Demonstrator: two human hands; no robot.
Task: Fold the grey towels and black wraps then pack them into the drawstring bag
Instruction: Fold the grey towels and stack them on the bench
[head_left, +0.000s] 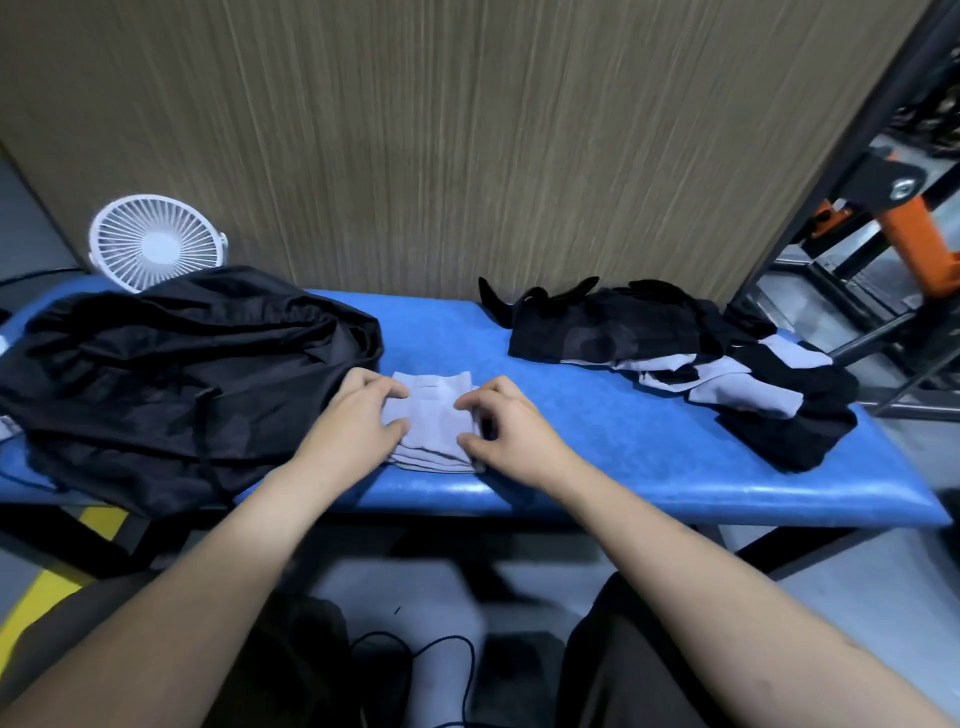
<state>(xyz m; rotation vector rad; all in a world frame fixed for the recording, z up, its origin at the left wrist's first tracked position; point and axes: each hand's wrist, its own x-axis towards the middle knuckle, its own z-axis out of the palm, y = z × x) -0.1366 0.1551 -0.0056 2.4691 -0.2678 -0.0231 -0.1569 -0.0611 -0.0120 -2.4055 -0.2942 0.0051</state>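
The person sat at the blue table (597, 415) with a small stack of folded grey towels (434, 423) squared up near its front edge, directly ahead, probably because that spot let both hands reach it evenly. The left hand (358, 415) rested on the stack's left side with fingers spread and only lightly bent, seemingly steadying it. The right hand (498, 421) sat at the right edge with its fingers curled in and pinching the cloth there, likely to tidy a fold or get a hold for lifting. The black drawstring bag (171, 379) lay slumped just left of the stack, close enough for a short carry. Well off to the right lay an unsorted heap of grey towels and black wraps (691, 358), presumably waiting their turn. A white fan (156, 241) stood behind the bag.
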